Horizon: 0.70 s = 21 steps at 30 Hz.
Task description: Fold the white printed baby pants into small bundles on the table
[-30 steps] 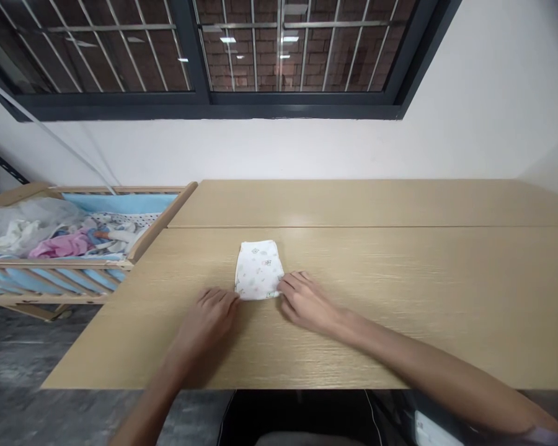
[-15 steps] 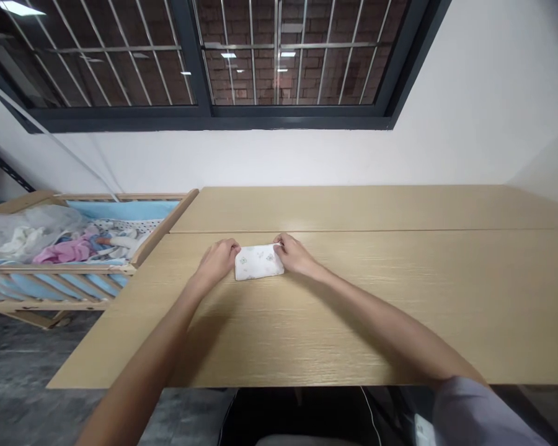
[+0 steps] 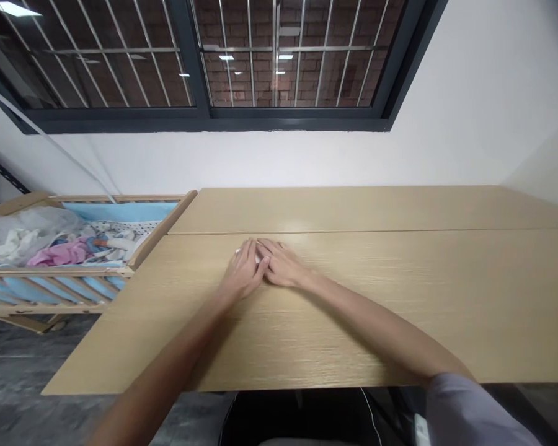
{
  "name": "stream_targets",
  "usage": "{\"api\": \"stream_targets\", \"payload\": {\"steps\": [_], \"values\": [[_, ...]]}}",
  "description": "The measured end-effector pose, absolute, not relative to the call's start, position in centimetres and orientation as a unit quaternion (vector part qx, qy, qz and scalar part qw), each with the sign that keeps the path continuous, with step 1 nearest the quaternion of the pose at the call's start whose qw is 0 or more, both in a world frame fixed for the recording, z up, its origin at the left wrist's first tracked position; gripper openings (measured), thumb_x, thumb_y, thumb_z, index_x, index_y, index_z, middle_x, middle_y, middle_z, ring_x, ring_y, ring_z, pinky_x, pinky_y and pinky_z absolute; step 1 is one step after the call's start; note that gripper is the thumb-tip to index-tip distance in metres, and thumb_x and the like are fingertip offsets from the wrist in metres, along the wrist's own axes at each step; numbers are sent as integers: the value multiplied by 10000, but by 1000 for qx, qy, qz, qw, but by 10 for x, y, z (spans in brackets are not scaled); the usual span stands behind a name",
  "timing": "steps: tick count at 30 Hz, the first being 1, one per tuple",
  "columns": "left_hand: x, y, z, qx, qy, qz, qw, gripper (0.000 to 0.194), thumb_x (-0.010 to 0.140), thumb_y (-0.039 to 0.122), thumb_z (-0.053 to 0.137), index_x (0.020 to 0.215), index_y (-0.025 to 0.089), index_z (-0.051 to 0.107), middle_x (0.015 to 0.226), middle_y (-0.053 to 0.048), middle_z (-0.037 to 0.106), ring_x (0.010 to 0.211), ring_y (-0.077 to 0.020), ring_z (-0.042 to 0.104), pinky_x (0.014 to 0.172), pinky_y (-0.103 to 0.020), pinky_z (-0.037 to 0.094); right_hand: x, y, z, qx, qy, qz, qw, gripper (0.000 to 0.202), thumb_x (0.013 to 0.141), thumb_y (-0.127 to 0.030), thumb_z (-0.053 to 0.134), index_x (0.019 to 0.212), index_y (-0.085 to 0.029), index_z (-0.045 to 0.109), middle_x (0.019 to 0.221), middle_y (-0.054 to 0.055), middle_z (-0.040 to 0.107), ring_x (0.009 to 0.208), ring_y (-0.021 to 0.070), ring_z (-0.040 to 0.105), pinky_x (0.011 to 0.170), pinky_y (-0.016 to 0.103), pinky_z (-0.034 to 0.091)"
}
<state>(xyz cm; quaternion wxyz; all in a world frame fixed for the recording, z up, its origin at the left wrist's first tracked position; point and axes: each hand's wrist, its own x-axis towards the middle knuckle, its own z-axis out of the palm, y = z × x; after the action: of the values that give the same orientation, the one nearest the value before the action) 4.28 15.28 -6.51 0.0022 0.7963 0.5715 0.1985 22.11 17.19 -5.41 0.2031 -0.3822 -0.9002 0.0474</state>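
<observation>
Reaching over the near edge of the wood-grain table (image 3: 400, 266), two forearms converge, the right one emerging from a greyish sleeve (image 3: 474, 409). The left hand (image 3: 246, 267) and right hand (image 3: 279, 263) lie palm down, side by side and touching. Fingers of both hands are straightened, held close together and laid flat over the white cloth (image 3: 259, 257), not curled round it. The cloth lies on the table beneath these fingers, mostly covered; slivers show between the hands and beside the left fingertips. Whether any fingertip pinches an edge cannot be told. Left of the table stands a wooden crib (image 3: 56, 271) containing a pink fabric (image 3: 60, 253). Behind, a white wall (image 3: 307, 158) carries a barred window (image 3: 297, 121).
</observation>
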Motion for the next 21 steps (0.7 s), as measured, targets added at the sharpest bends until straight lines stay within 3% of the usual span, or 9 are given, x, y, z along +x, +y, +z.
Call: {"api": "stream_targets", "payload": {"steps": [3, 6, 15, 17, 21], "values": [[49, 149, -83, 810, 562, 169, 13, 779, 1017, 553, 244, 1534, -29, 272, 1616, -284, 277, 1528, -339, 243, 1220, -515, 258, 222, 169, -65, -372, -917, 46, 135, 668, 973, -328, 401, 1573, -56, 289, 1624, 201, 314, 1518, 296, 267, 1236, 491, 193], [44, 149, -91, 815, 560, 145, -9, 816, 1008, 583, 250, 1546, -31, 247, 1633, -282, 225, 1541, -343, 194, 1246, -522, 183, 230, 172, -76, -375, -916, 42, 140, 666, 1016, -418, 341, 1582, -72, 282, 1633, 185, 291, 1534, 297, 233, 1250, 496, 159], [39, 146, -85, 824, 546, 139, -59, 877, 996, 618, 271, 1531, -76, 243, 1611, -317, 253, 1530, -381, 214, 1227, -537, 209, 251, 167, -77, -406, -899, 67, 149, 817, 1014, -638, 261, 1605, -76, 200, 1668, 207, 152, 1554, 341, 122, 1237, 553, 142], [33, 144, -75, 845, 502, 164, -81, 878, 972, 645, 350, 1526, -33, 289, 1595, -309, 307, 1516, -386, 253, 1213, -539, 226, 252, 166, -72, -387, -907, 51, 158, 837, 999, -654, 313, 1600, -79, 212, 1670, 219, 135, 1553, 359, 107, 1228, 573, 135], [16, 148, -56, 882, 443, 150, -51, 784, 910, 677, 485, 1442, 103, 458, 1423, -226, 574, 1328, -365, 518, 1136, -531, 317, 257, 170, -64, -345, -923, 75, 151, 832, 963, -658, 427, 1582, -125, 272, 1629, 213, 295, 1503, 348, 273, 1203, 555, 202]]}}
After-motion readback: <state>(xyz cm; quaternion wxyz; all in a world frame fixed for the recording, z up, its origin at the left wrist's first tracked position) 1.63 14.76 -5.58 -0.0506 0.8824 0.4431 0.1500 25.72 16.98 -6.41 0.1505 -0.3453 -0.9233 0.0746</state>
